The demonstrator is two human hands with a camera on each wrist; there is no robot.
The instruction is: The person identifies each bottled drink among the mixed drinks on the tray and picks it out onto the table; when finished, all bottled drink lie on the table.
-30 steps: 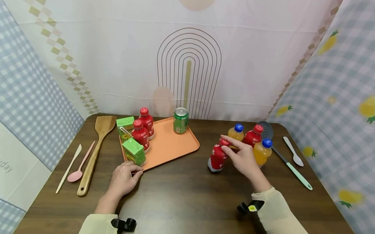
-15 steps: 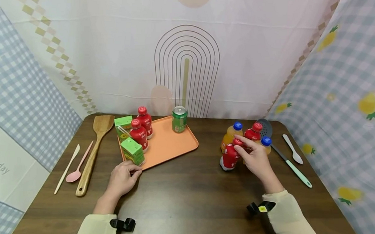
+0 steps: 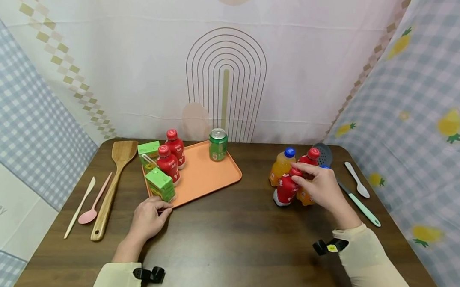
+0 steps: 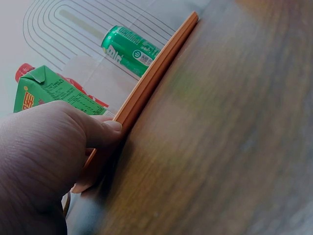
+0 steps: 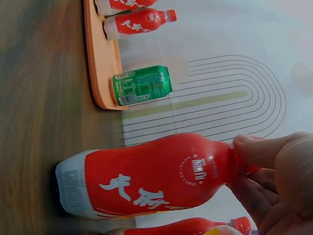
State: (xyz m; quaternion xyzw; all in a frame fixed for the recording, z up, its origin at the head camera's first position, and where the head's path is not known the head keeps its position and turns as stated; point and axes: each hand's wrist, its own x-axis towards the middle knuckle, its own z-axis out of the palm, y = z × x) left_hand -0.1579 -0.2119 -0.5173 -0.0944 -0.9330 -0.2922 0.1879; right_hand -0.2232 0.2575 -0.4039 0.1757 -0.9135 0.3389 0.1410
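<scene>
My right hand (image 3: 322,188) pinches a red milk drink bottle (image 3: 286,189) at its cap and neck; the bottle stands almost upright at the table's right. Just behind it are an orange juice bottle (image 3: 280,168) with a blue cap and another red bottle (image 3: 310,156). A second juice bottle (image 3: 306,199) is mostly hidden by the hand. My left hand (image 3: 147,217) holds the near corner of the orange tray (image 3: 205,176), thumb on its rim (image 4: 116,125). On the tray stand two green drink cartons (image 3: 160,184), two red bottles (image 3: 168,164) and a green can (image 3: 218,147).
Left of the tray lie a wooden spatula (image 3: 114,187), a pink spoon (image 3: 95,202) and a cream-coloured knife (image 3: 79,207). At the right are a skimmer (image 3: 363,209) with a mint handle and a white spoon (image 3: 357,180). Curtains surround the table.
The right hand has moved rightward with the red bottle, from the open tabletop to beside the juice bottles. My left hand stays at the tray corner. The head view has shifted slightly.
</scene>
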